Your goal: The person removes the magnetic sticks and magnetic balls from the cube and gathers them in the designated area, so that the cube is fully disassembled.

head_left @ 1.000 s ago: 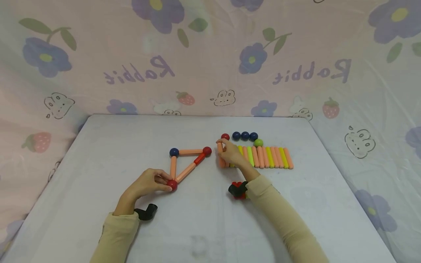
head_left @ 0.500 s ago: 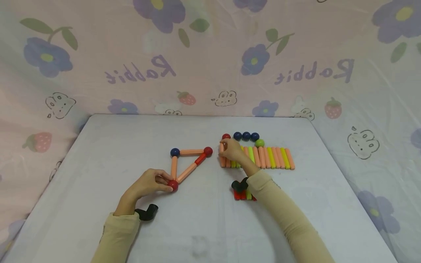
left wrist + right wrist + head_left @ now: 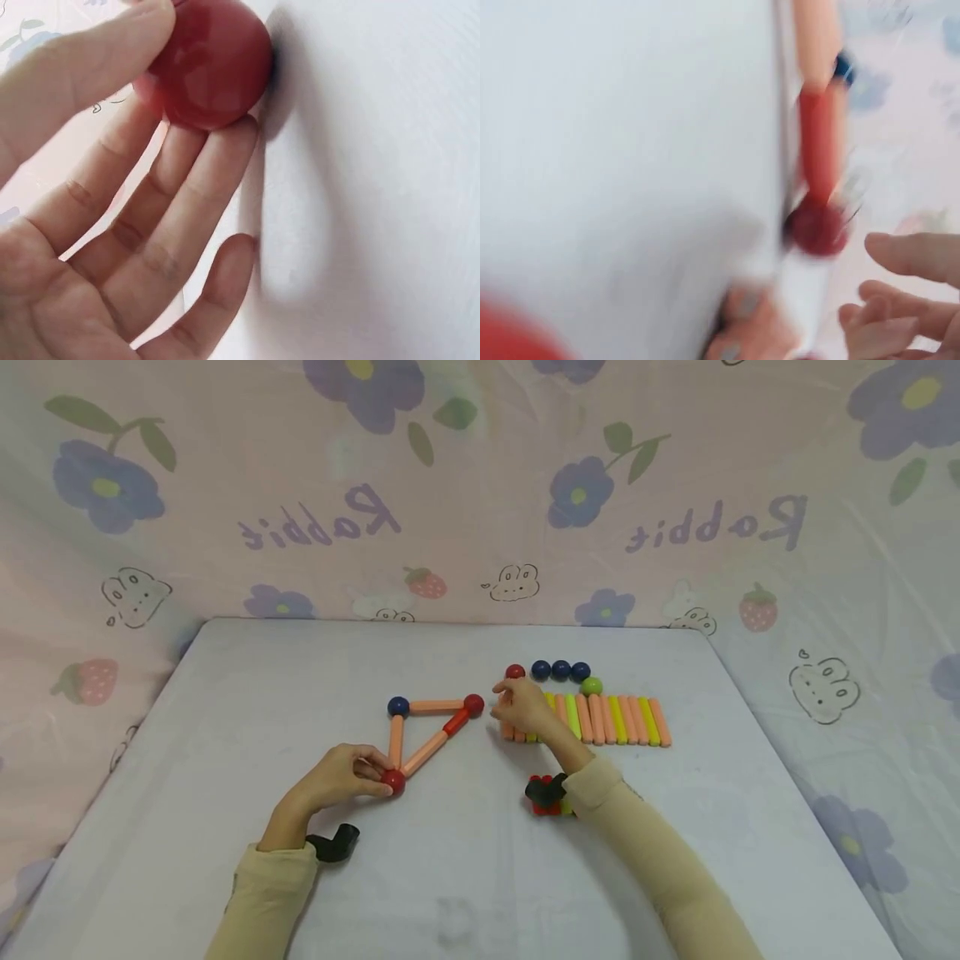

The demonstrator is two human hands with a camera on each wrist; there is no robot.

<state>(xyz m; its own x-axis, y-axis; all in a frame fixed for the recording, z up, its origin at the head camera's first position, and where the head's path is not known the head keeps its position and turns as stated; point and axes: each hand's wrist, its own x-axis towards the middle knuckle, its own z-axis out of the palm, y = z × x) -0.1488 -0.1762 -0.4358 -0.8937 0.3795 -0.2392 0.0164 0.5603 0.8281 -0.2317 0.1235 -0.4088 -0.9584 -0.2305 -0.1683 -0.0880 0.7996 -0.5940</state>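
My left hand pinches a glossy red ball between thumb and fingers at the near corner of a triangle of sticks and balls. In the left wrist view the thumb and fingertips touch this red ball. The triangle's other corners are a dark blue ball and another red ball. Orange sticks join them, with a short red stick in the slanted side. My right hand hovers at the left end of a row of sticks, its fingers holding nothing.
Behind the row lie a red ball, several dark blue balls and a green ball. Short red and green pieces lie partly hidden under the right wrist's black camera. A patterned curtain surrounds the white table.
My right hand pinched an orange stick, set it at the row's left end and let go, then shifted slightly left. The left hand has stayed on the red ball.
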